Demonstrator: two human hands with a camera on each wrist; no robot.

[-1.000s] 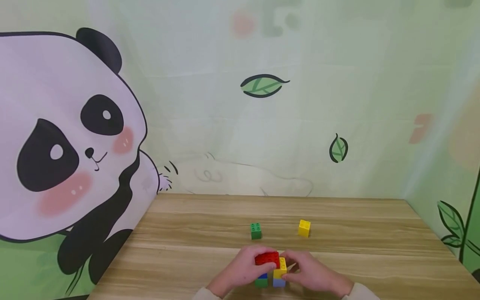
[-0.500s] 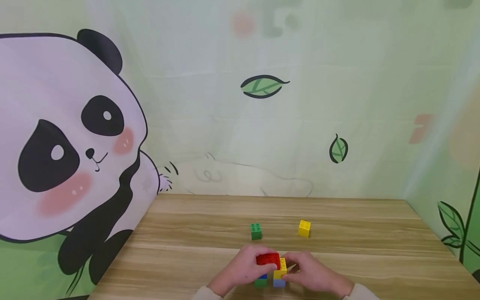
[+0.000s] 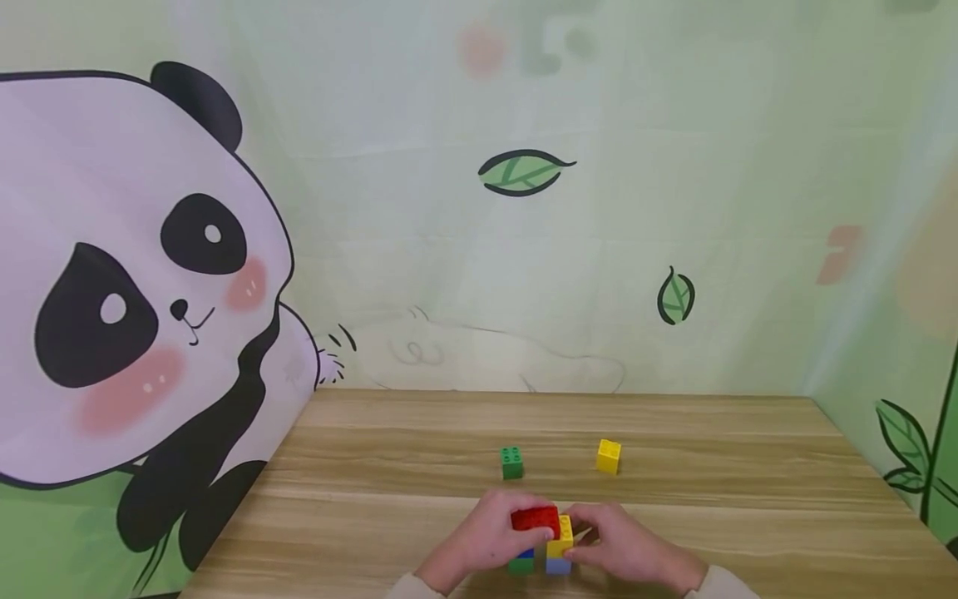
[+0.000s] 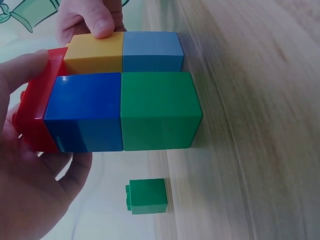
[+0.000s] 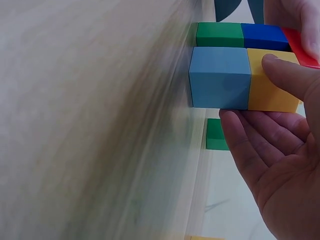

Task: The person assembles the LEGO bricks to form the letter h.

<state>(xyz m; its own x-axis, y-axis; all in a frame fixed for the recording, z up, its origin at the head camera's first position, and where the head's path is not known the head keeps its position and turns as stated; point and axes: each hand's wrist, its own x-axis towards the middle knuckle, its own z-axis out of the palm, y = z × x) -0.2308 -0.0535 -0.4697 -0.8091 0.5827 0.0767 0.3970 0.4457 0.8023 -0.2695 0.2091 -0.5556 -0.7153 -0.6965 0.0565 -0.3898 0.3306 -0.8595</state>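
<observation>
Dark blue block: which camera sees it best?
Left wrist: the dark blue block looks biggest, two sides uncovered. Head view shows only a sliver below the left hand; right wrist shows part behind the held yellow block.

- Head: from above, facing forward and down toward the far edge of the table point(image 3: 382, 453)
- Left wrist: close, low, turned sideways at the block stack point(image 4: 95, 97)
- Right wrist: also close, from its other side
- All three: the stack, the loose green block point(image 3: 512, 463)

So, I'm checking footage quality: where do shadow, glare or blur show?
Head: pale diagonal streak, probably glare, on the green printed backdrop; left wrist: darker patch, likely shadow, on the dark-blue plastic block; right wrist: brown wooden table looks blurred.
</observation>
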